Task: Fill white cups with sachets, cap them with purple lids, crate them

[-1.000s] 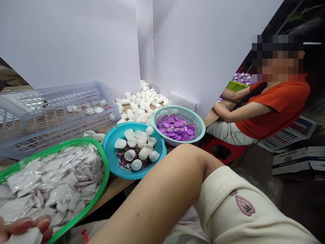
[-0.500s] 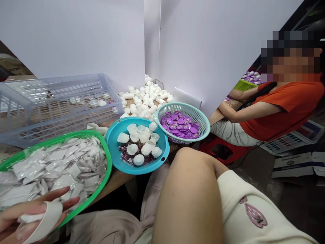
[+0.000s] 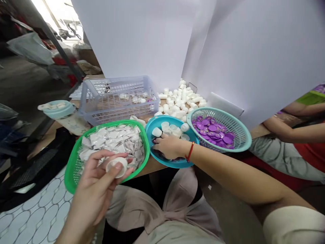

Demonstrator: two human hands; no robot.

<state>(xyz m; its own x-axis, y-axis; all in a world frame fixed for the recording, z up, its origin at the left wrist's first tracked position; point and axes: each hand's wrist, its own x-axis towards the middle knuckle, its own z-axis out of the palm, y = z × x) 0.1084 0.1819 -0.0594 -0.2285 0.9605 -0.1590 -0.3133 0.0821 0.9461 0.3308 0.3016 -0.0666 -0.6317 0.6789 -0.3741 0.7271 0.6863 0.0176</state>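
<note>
The left hand (image 3: 101, 179) pinches a white cup (image 3: 116, 167) between thumb and fingers, over the green basket (image 3: 146, 144) of small white packets (image 3: 114, 140); the right hand (image 3: 169, 146) reaches into the blue basin (image 3: 175, 165), beside more white cups (image 3: 175, 128); whether its grip closes on anything, I cannot tell.

White panels (image 3: 142, 37) are standing upright behind the table (image 3: 259, 130).
A tumbler (image 3: 73, 122) with a pale blue lid (image 3: 56, 109) is standing at the left; a black bag (image 3: 38, 166) is lying near it, above a cloth (image 3: 40, 217) patterned with looping lines. Farther back, a pale plastic bag (image 3: 30, 47) is showing and a two-wheeler (image 3: 70, 32) is standing in a bright opening. A co-worker (image 3: 286, 152) is sitting at the right edge, partly cut off.
</note>
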